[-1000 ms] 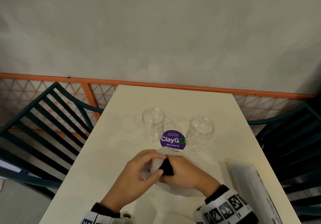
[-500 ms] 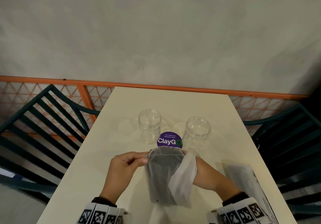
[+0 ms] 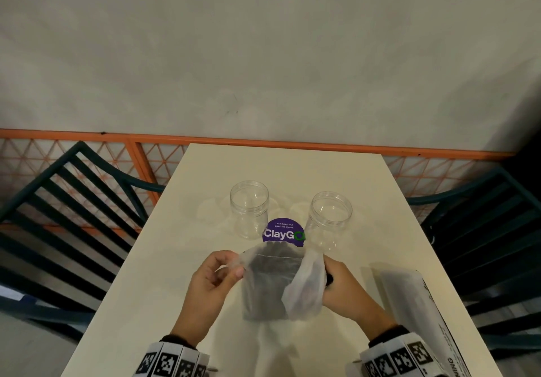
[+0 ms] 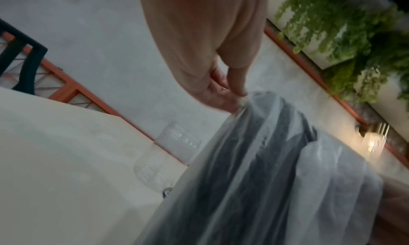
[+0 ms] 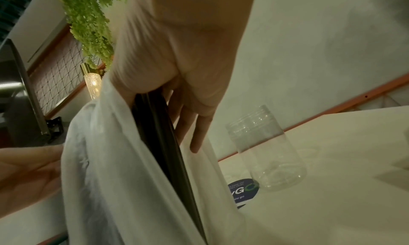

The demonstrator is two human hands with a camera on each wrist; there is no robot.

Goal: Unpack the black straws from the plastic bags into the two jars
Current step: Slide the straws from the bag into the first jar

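Observation:
Two clear empty jars stand upright on the table, the left jar (image 3: pixel 249 208) and the right jar (image 3: pixel 330 218). In front of them I hold a translucent plastic bag (image 3: pixel 304 291) upright, with black straws (image 3: pixel 270 283) dark inside it. My left hand (image 3: pixel 238 270) pinches the bag's top left edge between thumb and fingers; the left wrist view shows that pinch on the plastic bag (image 4: pixel 265 170). My right hand (image 3: pixel 328 280) grips the bag's right side. In the right wrist view the black straws (image 5: pixel 159 135) run between its thumb and fingers, beside the nearer jar (image 5: pixel 265 147).
A second long plastic bag (image 3: pixel 415 312) with printed text lies on the cream table (image 3: pixel 164 274) at the near right. A purple round sticker (image 3: pixel 283 232) sits between the jars. Dark slatted chairs stand at the left (image 3: pixel 67 215) and right (image 3: pixel 483 230).
A second ago both hands were closed together over the bundle low on the table. The hands have since moved apart and the bag now stands spread open between them.

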